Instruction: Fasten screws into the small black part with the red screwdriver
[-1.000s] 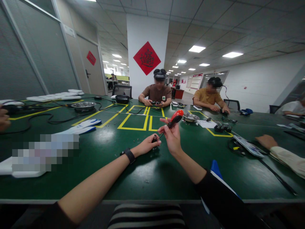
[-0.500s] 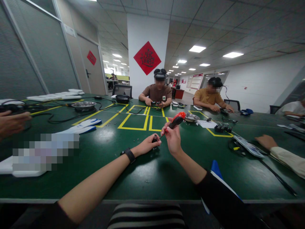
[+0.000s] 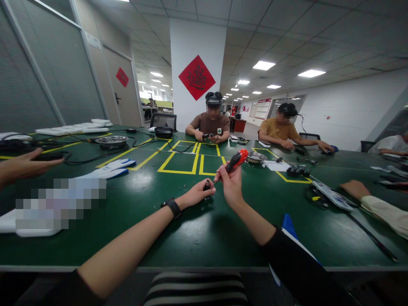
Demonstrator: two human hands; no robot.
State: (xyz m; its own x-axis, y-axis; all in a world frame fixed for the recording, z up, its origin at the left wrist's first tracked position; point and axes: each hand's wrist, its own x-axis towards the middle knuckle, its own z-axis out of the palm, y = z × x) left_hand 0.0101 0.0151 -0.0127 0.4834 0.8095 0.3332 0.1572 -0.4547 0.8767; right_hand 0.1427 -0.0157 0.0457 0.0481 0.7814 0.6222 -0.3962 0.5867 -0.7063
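Observation:
In the middle of the head view my left hand is closed round a small dark cylindrical part, held low over the green table. My right hand grips a screwdriver by its red and black handle, which tilts up to the right. Its thin shaft points down-left, and the tip is at the dark part; whether it sits in a screw I cannot tell. Several tiny metal pieces lie on the table just beyond my left hand.
White-and-blue gloves lie at the left, and another glove is under my right forearm. Metal bowls, black blocks and cables are about. A co-worker's hand reaches in from the left; two people sit opposite.
My right hand and the screwdriver have shifted very slightly; my left hand stays put. The co-worker's hand at left has moved right and opened out. One person opposite has reached further right.

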